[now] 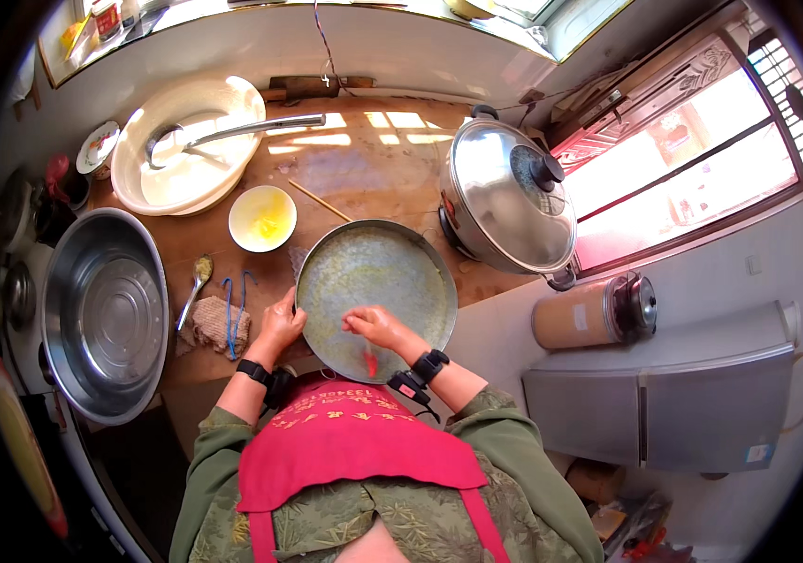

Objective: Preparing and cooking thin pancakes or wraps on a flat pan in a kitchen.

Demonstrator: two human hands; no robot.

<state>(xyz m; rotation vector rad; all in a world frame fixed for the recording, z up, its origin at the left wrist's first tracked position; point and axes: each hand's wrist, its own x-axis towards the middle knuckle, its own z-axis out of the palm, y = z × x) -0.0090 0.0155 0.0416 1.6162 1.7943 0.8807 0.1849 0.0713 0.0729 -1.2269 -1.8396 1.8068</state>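
A round, shallow metal pan [373, 288] lies at the front edge of the wooden table, its inner surface coated with a thin greenish-yellow film. My left hand [281, 320] grips the pan's left rim. Over the lower middle of the pan is my right hand [379, 327], its fingers bunched together; their undersides are hidden, so I cannot tell if they hold anything. A small red patch [371, 362] shows in the pan below this hand. Up and left of the pan stands a white bowl [262, 218] with some yellow stuff inside. Behind the pan lies a thin wooden stick [318, 199].
A large cream basin [190, 148] holds a metal ladle [253, 131]. A steel basin [102, 317] stands at the left, near a spoon [195, 288] and a tan cloth [218, 324]. At the right are a lidded steel pot [510, 193] and a grey refrigerator [648, 401].
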